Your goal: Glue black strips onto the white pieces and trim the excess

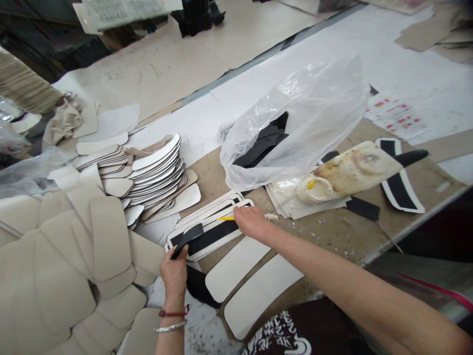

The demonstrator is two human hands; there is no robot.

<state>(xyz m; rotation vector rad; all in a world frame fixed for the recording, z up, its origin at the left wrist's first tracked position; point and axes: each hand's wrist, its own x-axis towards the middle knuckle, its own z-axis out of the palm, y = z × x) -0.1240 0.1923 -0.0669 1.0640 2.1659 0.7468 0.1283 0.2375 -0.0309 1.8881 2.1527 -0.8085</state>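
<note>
My left hand (173, 268), with a red cord and a silver bangle at the wrist, is closed on the near end of a black strip (190, 235). The strip's far end curls up over a stack of white-edged panels with black middles (218, 237). Just above this stack, my right hand (249, 222) grips a thin yellow stick (226, 218) that points left. Pale frayed matter (272, 217) shows on the other side of that fist; whether it belongs to the stick I cannot tell. Nearer me lie two curved off-white panels (264, 296).
Beige panels (66, 256) are heaped at left, beside a fanned stack of white panels (158, 172). A clear plastic bag (314, 108) holds black pieces. Right of it lie a stained, glue-crusted container (354, 170) and another black-centred panel (401, 182). The table edge (417, 224) runs along the right.
</note>
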